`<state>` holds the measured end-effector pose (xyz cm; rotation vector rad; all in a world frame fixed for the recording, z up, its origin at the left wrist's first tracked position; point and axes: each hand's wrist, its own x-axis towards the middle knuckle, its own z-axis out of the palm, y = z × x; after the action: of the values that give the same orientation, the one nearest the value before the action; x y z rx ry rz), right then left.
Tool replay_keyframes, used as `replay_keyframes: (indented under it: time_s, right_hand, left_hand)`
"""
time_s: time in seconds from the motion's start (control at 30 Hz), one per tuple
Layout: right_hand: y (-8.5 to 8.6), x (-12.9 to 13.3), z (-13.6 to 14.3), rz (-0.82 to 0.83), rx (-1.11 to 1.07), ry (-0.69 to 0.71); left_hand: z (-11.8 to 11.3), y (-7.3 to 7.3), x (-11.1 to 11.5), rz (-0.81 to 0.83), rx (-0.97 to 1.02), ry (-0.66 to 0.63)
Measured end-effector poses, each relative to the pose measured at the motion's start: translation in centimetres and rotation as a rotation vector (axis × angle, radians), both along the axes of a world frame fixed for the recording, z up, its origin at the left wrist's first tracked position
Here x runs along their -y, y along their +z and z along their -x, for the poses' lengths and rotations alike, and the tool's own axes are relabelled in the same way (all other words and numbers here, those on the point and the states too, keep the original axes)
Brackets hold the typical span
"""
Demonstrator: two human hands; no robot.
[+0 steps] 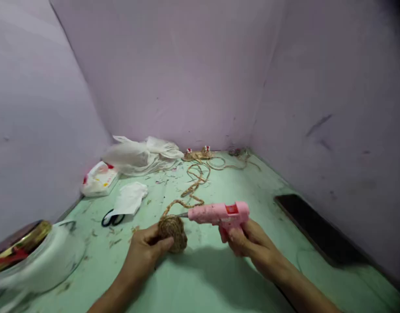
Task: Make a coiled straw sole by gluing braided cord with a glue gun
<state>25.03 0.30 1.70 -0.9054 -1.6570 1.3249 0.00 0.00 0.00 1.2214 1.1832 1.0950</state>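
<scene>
My left hand (pixel 149 250) grips a brown rounded piece of coiled rope (pixel 173 232) between thumb and fingers, just above the table. Around the handle of a pink glue gun (pixel 208 213) my right hand (pixel 247 243) is closed. The gun lies level and its metal nozzle points left, at the top edge of the coiled piece; whether it touches cannot be made out. From that same edge a braided rope (pixel 193 189) trails away over the table toward the back.
Black-handled scissors (pixel 112 218) lie partly under a white tissue (pixel 131 198). Behind are a tissue pack (pixel 102 178) and a white plastic bag (pixel 141 156). Small rope pieces with red-and-white tops (pixel 206 151) stand by the back wall. A dark phone-like slab (pixel 317 228) lies right, a white container (pixel 56 256) left.
</scene>
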Motion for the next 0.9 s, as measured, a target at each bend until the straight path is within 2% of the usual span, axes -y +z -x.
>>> replay_keyframes:
  time_s: [0.27, 0.57, 0.9]
  right_hand:
    - [0.33, -0.07, 0.33, -0.014, -0.031, -0.004]
    - [0.27, -0.07, 0.27, 0.013, -0.042, -0.001]
    - [0.37, -0.17, 0.33, -0.019, -0.072, 0.033]
  left_hand:
    - [0.03, 0.83, -0.05, 0.006, -0.014, 0.051]
    - [0.09, 0.31, -0.26, 0.066, 0.064, 0.076]
    - [-0.08, 0.50, 0.04, 0.090, 0.105, 0.115]
